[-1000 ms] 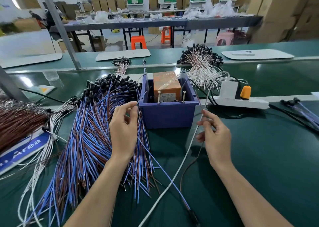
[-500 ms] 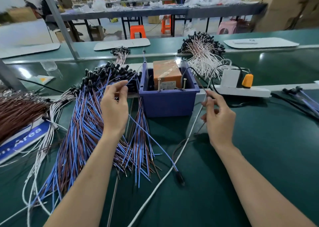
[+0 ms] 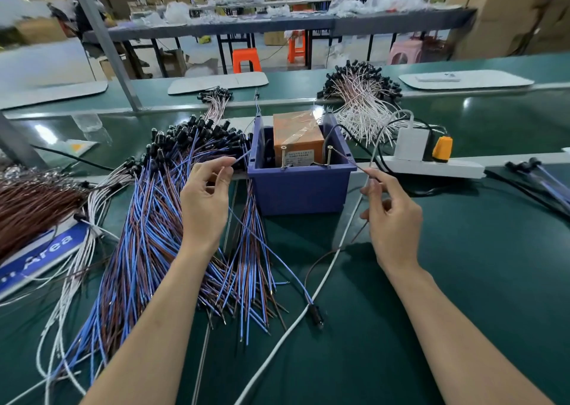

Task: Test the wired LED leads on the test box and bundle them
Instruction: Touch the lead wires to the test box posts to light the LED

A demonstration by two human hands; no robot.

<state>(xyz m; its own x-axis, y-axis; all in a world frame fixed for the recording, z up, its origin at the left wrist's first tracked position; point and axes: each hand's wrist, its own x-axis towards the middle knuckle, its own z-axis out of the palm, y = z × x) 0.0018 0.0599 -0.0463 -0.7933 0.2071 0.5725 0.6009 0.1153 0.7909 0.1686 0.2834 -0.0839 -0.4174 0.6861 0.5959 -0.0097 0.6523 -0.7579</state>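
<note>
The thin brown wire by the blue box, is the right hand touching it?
Touching. The head view shows the right hand pinching the thin brown wire between thumb and forefinger, beside the blue plastic box.

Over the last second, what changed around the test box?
Left hand drew the blue wire up beside the test box; right hand brought the brown wire to the box's right rim. Their LED end slid up the mat toward the box. Both pinches held; lead pile, box, power strip stayed.
</note>
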